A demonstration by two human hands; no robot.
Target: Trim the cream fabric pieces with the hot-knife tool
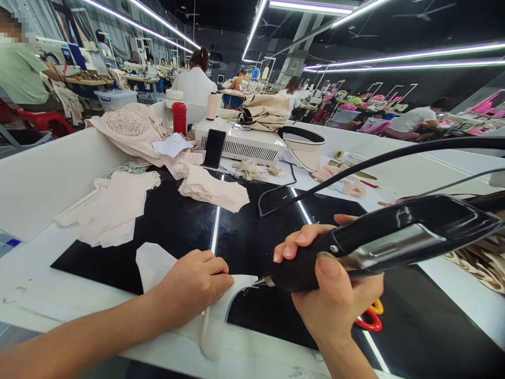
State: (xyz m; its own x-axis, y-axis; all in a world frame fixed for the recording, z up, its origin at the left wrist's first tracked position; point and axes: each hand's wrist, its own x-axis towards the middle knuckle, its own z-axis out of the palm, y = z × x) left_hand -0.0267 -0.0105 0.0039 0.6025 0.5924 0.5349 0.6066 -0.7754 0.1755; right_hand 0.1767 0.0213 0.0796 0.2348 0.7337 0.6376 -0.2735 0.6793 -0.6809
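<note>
My right hand (335, 284) is wrapped round a black corded hand tool (300, 263) with a slim pointed metal tip. The tip meets the right edge of a white fabric piece (239, 289), beside a curved edge. On that piece my left hand (197, 281) presses down with curled fingers, just left of the tip; its fingertips are partly hidden. Under the fabric lies a glossy black mat (256, 231). Red and yellow scissor handles (371, 318) show behind my right wrist.
Stacks of pale cut fabric (213, 188) (114, 208) lie farther back. Behind them are a phone (214, 149), a white vented box (240, 139), a red bottle (179, 118) and a beige bin (303, 145). A black cable (379, 155) arches over the right side. Other people sit at sewing machines beyond.
</note>
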